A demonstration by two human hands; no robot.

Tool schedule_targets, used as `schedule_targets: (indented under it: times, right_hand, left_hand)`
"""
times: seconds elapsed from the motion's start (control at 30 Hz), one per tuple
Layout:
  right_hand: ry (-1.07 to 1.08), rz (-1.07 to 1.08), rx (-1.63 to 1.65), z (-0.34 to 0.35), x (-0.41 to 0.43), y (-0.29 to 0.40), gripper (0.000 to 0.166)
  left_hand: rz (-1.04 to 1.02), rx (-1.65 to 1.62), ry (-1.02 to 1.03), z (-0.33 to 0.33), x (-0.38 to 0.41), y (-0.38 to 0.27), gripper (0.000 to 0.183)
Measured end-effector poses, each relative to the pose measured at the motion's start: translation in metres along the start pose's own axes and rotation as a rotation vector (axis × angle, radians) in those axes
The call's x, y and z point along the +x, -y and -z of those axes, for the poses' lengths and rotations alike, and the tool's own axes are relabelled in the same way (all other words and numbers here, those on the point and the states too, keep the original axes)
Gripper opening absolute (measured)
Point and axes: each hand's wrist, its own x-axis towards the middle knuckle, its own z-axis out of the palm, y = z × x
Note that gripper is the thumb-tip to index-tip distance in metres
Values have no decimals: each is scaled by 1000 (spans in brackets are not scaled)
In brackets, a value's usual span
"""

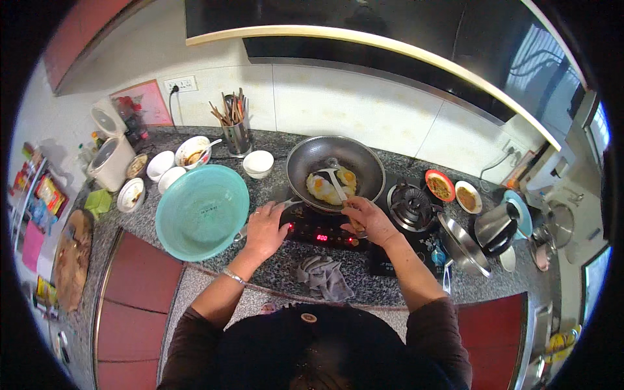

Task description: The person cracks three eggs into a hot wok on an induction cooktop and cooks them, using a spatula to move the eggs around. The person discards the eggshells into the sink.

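A dark wok (312, 146) stands on the induction cooker (312, 238), whose red display is lit. Inside it lie fried eggs (319, 187) with set whites and orange yolks. My left hand (265, 228) is over the wok's handle (291, 201) and grips it; the handle's end (239, 236) shows beyond the palm. In my right hand (369, 220) is a spatula (337, 185), held by its handle. Its metal blade touches the eggs, near the wok's middle.
Left of the wok stand a turquoise basin (168, 222), several white bowls (258, 162) and a metal chopstick holder (237, 139). A crumpled cloth (326, 278) lies in front of the cooker. To the right are a gas burner (412, 207), dishes of food (468, 197), a metal lid (460, 246) and a kettle (492, 226).
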Motion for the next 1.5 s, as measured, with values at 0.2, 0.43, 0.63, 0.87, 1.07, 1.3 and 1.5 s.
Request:
schedule_targets:
  times: [0.2, 0.43, 0.63, 0.87, 1.07, 1.3, 1.5]
  right_hand:
    - [7, 6, -102, -18, 59, 30, 25]
    - [95, -129, -20, -22, 95, 49, 22]
    - [-97, -248, 123, -4, 110, 41, 17]
    - [-588, -469, 317, 20, 106, 33, 5]
    - [-836, -840, 360, 49, 112, 49, 21]
    - [-651, -876, 191, 58, 123, 67, 19]
    - [-565, -900, 25, 54, 132, 70, 20]
  left_hand:
    - [88, -260, 646, 4, 47, 56, 50]
    - [565, -1108, 1087, -22, 45, 77, 43]
    - [670, -1561, 1064, -42, 21, 64, 37]
    - [755, -1390, 874, -42, 6, 24, 29]
    - [734, -1416, 749, -54, -11, 21, 36]
    - [732, -1316, 759, -50, -4, 30, 35]
    - [698, -1313, 779, -45, -4, 36, 32]
